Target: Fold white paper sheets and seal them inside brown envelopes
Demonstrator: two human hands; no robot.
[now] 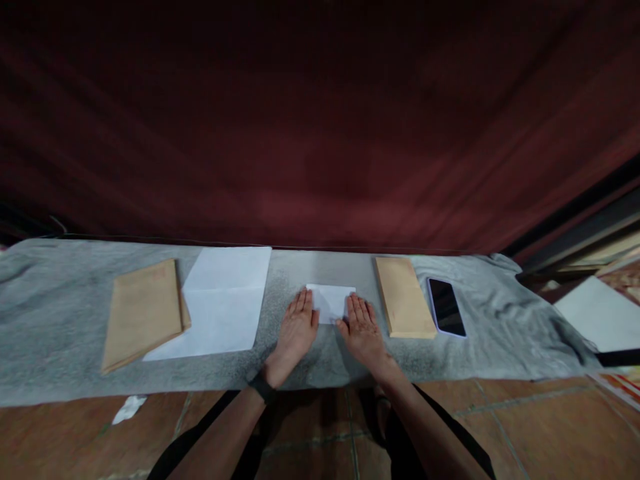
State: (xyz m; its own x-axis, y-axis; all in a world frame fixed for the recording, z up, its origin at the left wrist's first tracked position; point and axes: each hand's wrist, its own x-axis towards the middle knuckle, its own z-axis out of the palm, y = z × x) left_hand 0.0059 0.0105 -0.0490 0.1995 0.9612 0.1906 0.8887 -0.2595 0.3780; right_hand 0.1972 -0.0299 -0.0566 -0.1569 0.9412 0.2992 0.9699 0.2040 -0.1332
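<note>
A small folded white paper (330,300) lies on the grey cloth (60,333) in the middle. My left hand (296,331) lies flat with fingers stretched out, touching the paper's left edge. My right hand (363,329) is also flat and open, its fingers resting on the paper's right side. Neither hand holds anything. A dark band is on my left wrist.
Left of my hands lie a stack of white sheets (220,300) and brown envelopes (143,312). To the right are another brown envelope pile (404,296) and a phone (445,307), screen up. A dark red curtain hangs behind. A paper scrap (129,408) lies on the tiled floor.
</note>
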